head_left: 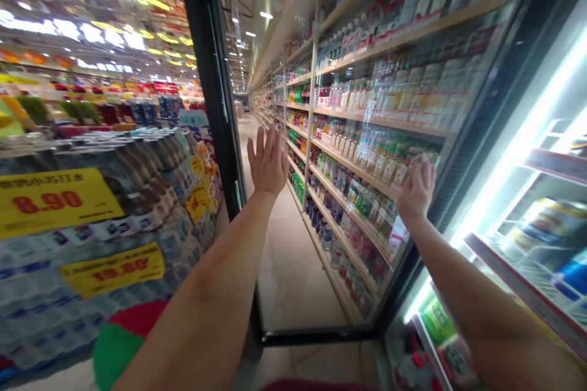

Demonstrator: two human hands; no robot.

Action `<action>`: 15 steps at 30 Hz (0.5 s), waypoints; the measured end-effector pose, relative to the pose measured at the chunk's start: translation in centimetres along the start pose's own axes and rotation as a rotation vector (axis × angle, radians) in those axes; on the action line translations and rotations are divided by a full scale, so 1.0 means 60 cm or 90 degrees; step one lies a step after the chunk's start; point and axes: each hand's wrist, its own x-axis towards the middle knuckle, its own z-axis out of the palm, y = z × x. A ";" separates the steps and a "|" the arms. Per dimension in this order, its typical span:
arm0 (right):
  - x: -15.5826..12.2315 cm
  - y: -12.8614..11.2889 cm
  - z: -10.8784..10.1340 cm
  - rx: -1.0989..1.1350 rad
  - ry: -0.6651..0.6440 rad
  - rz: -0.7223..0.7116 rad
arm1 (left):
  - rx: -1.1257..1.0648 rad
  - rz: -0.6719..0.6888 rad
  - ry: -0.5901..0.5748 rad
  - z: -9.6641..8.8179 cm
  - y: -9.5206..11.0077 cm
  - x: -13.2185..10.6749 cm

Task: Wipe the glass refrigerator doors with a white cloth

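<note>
A glass cooler door with a black frame stands swung open in front of me. My left hand is raised against its glass, palm forward and fingers stretched out, holding nothing. Farther right, my right hand is at the same pane near the hinge side, its fingers bent and close together. Something pale and crumpled shows at those fingertips, too blurred to name. Through the glass, shelves of bottled drinks are visible; whether some of this is reflection I cannot tell.
On the right is the lit cooler interior, with wire shelves bearing cans and bottles. Stacked packs of bottles with yellow price signs stand at left. A red and green round thing sits low, beside my left forearm. Tiled floor runs down the aisle.
</note>
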 end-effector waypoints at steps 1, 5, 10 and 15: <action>-0.022 -0.015 -0.003 -0.004 -0.043 -0.058 | -0.003 0.003 -0.012 -0.002 -0.005 -0.012; -0.091 -0.060 -0.021 0.029 -0.306 -0.390 | -0.001 0.009 -0.084 -0.012 -0.027 -0.105; -0.024 -0.061 -0.005 0.043 -0.151 -0.250 | 0.040 -0.007 -0.089 -0.020 -0.043 -0.192; -0.056 -0.144 0.031 0.089 -0.022 -0.080 | 0.057 0.000 -0.085 -0.025 -0.037 -0.192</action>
